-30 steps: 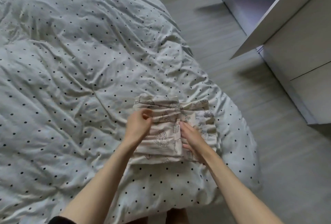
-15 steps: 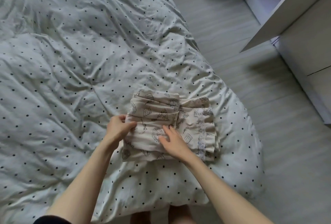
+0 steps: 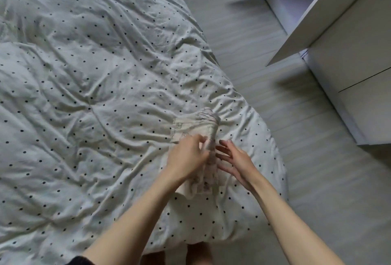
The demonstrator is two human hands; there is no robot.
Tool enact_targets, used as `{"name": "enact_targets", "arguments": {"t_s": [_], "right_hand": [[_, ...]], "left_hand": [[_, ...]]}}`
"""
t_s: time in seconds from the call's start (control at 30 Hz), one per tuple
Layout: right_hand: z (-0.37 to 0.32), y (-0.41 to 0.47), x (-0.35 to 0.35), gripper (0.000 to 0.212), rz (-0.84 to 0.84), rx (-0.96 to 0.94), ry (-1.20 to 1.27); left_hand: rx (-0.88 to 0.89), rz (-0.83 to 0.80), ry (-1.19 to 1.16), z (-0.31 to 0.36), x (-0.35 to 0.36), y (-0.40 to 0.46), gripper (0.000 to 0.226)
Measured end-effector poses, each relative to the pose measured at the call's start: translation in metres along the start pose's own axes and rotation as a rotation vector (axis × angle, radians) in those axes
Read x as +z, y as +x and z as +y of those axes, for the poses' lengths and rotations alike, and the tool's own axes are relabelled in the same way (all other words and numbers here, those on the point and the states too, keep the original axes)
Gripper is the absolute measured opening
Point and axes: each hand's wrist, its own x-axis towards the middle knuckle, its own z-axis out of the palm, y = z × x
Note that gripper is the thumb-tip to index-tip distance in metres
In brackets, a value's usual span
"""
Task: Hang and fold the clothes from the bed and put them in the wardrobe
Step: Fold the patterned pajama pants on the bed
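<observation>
We had the folded garment (image 3: pixel 195 135) on the bed (image 3: pixel 84 74) nr its corner, left hand (image 3: pixel 187 158) gripping it, right hand (image 3: pixel 234 162) released alongside; best support w/ both palms so folds hold.

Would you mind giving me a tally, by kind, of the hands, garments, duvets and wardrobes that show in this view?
Hands: 2, the left hand gripping the garment and the right hand open beside it
Printed cream garments: 1
Polka-dot duvets: 1
White wardrobes: 1
Total: 5
</observation>
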Motion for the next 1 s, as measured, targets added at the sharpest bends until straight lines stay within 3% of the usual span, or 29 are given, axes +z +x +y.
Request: {"name": "enact_targets", "arguments": {"t_s": [0.1,0.17,0.33,0.43,0.47,0.53,0.6,0.7,0.8,0.9,1.0], "right_hand": [[0.012,0.002,-0.016,0.037,0.032,0.025,0.051],[0.02,0.004,-0.018,0.033,0.108,-0.005,-0.073],[0.034,0.015,-0.013,0.033,0.316,-0.037,-0.269],[0.036,0.019,-0.006,0.013,0.398,0.016,-0.395],[0.037,0.019,-0.004,0.016,0.423,0.0,-0.477],[0.038,0.016,-0.003,0.041,0.516,-0.128,-0.654],[0.039,0.005,0.0,0.051,0.584,-0.427,-0.883],[0.053,-0.004,0.004,0.057,0.402,-0.756,-1.23],[0.062,-0.001,0.01,0.081,0.065,-0.56,-1.407],[0.058,0.021,0.013,0.108,-0.021,-0.376,-1.476],[0.042,0.034,0.017,0.123,-0.082,-0.357,-1.546]], "left_hand": [[0.107,-0.284,0.042,-0.005,0.036,0.002,0.04],[0.101,-0.33,0.104,-0.029,0.043,-0.001,0.042],[-0.021,-0.165,0.001,-0.089,0.034,-0.012,0.033],[-0.157,-0.089,-0.14,-0.094,0.031,-0.002,0.036],[-0.176,-0.095,-0.177,-0.093,0.032,0.005,0.038],[-0.223,-0.118,-0.268,-0.089,0.036,0.02,0.043],[-0.312,-0.138,-0.403,-0.088,0.04,0.032,0.046],[-0.398,-0.224,-0.559,-0.092,0.042,0.038,0.038],[-0.439,-0.318,-0.635,-0.095,0.039,0.041,0.023],[-0.419,-0.295,-0.583,-0.095,0.036,0.044,0.018],[-0.335,-0.256,-0.577,-0.093,0.027,0.039,0.016]]}}
